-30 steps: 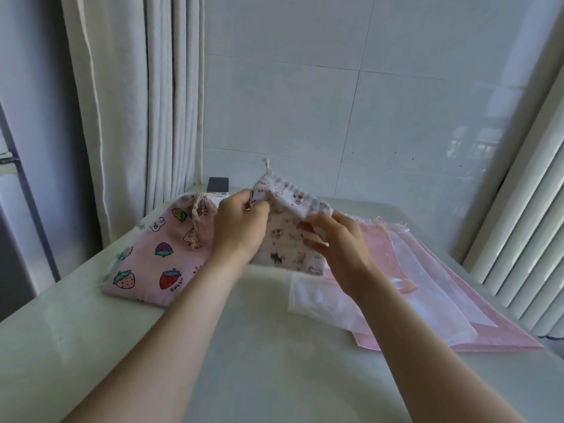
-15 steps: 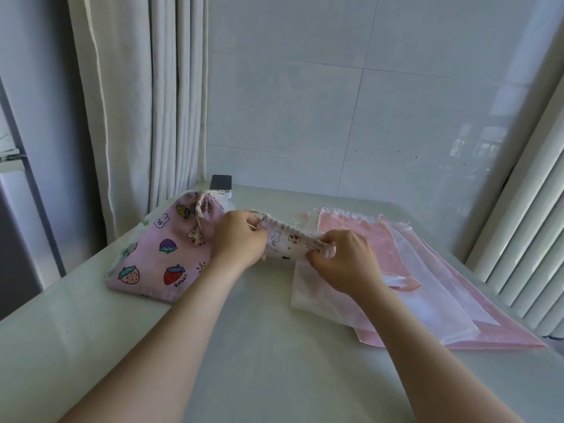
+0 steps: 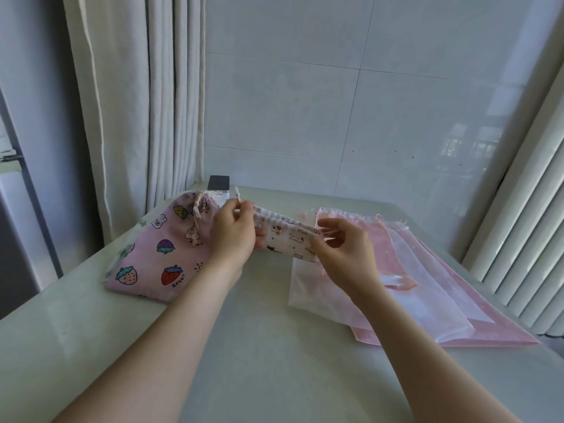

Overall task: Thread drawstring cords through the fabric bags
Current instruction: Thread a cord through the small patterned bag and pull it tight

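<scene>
View: head camera, looking down at both hands.
Small bag (image 3: 287,236): white cloth with little animals on it. It is held up above the worktop (image 3: 244,346) in the middle, with its top edge bunched up between the two hands.
Cord (image 3: 236,193): a pale string. Its tip pokes up at 12 o'clock from the left hand. The rest is hidden, likely inside the bag's top edge.
Left hand (image 3: 235,233): its grip pinches the cord at the bag's left end, and the lower fingers tuck under the cloth.
Right hand (image 3: 345,254): its grip pinches the bag's right end with thumb and one finger. The other fingers are spread out.
Strawberry bag (image 3: 152,254): pink, lying at 9 o'clock from the small bag, with its top pulled shut.
Pile of flat bags (image 3: 427,285): pink and white, at 4 o'clock, probably waiting for cords.
Dark box (image 3: 218,182): at 11 o'clock, by the wall.
Step, I think: working the cord along the top edge.
What could go wrong: if the left pinch lets go, the tip may slip back inside. Too much bunched cloth may jam the cord. A hard tug may pull the far end out.
</scene>
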Demonstrator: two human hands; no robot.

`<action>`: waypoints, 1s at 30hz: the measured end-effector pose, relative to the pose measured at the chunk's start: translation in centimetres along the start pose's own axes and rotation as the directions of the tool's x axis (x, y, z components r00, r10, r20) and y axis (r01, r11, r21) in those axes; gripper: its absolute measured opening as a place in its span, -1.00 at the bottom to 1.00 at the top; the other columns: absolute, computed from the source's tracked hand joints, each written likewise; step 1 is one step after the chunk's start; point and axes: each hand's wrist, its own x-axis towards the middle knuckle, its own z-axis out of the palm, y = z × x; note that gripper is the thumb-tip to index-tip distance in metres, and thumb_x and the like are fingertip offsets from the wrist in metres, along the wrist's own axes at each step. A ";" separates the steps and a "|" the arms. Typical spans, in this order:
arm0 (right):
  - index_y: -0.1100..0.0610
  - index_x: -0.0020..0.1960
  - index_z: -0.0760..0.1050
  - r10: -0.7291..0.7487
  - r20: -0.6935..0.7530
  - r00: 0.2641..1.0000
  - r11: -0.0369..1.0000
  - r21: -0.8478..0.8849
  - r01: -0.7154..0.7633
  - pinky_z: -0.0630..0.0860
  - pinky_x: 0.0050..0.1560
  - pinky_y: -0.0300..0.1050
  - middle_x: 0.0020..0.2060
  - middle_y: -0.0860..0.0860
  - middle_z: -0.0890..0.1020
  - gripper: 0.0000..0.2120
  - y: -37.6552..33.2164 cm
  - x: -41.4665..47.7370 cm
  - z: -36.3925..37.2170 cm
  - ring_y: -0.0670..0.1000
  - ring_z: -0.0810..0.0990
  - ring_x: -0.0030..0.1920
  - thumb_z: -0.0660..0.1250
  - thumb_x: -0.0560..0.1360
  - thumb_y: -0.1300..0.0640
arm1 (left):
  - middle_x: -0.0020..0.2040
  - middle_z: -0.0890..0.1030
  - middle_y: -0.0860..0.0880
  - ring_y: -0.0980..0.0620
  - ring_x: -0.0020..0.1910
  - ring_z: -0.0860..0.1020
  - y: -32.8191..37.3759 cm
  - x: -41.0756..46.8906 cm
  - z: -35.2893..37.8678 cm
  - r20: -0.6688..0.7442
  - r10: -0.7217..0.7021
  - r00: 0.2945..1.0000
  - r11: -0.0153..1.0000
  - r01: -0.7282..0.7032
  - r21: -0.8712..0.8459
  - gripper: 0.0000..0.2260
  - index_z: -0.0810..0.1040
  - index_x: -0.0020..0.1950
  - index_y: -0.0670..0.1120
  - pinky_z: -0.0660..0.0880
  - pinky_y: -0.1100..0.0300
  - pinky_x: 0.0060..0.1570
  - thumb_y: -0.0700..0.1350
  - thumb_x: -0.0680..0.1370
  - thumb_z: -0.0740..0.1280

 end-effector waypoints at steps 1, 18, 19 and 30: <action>0.04 0.18 0.65 0.057 0.016 0.998 0.994 0.090 -0.058 0.65 -0.06 -0.12 -0.10 -0.07 0.74 -0.75 -0.1 0.0 -0.1 -0.11 0.72 -0.10 0.36 0.52 0.14 | -0.15 0.64 -0.17 -0.04 -0.35 0.68 0.0 0.1 -0.2 -0.026 -0.004 1.000 0.999 0.003 -0.034 -0.79 0.56 0.09 -0.13 0.62 0.09 -0.40 -0.09 0.76 0.16; 0.22 0.27 0.41 0.490 0.036 0.871 0.273 0.943 -0.192 0.67 0.15 0.12 -0.30 0.10 0.65 -0.82 -1.2 0.3 0.1 0.18 0.77 0.00 0.09 0.74 0.30 | -0.35 0.32 0.05 0.17 -0.59 0.22 0.2 1.2 -0.2 -0.055 -0.284 0.957 0.852 0.226 -0.472 -0.71 0.59 0.08 -0.09 0.17 0.30 -0.61 -0.12 0.76 0.08; 0.18 0.26 0.41 0.492 0.041 0.870 0.267 0.944 -0.195 0.68 0.10 0.11 -0.33 0.08 0.58 -0.83 -1.2 0.4 0.1 0.17 0.77 -0.05 0.10 0.73 0.30 | -0.38 0.30 0.07 0.16 -0.58 0.21 0.3 1.1 -0.2 -0.081 -0.236 0.968 0.909 0.191 -0.372 -0.70 0.60 0.03 -0.08 0.16 0.28 -0.60 -0.12 0.75 0.09; 0.02 0.04 0.49 -0.158 0.031 0.987 0.941 -0.298 0.160 0.37 -0.35 -0.04 -0.20 -0.05 0.57 -0.81 -0.2 0.3 0.1 -0.01 0.51 -0.27 0.11 0.68 0.16 | 0.05 0.45 -0.07 -0.07 -0.22 0.46 -0.6 -0.9 -0.8 0.207 0.494 0.845 0.378 -0.423 0.824 -0.89 0.52 0.07 -0.05 0.40 0.03 -0.17 -0.15 0.69 0.20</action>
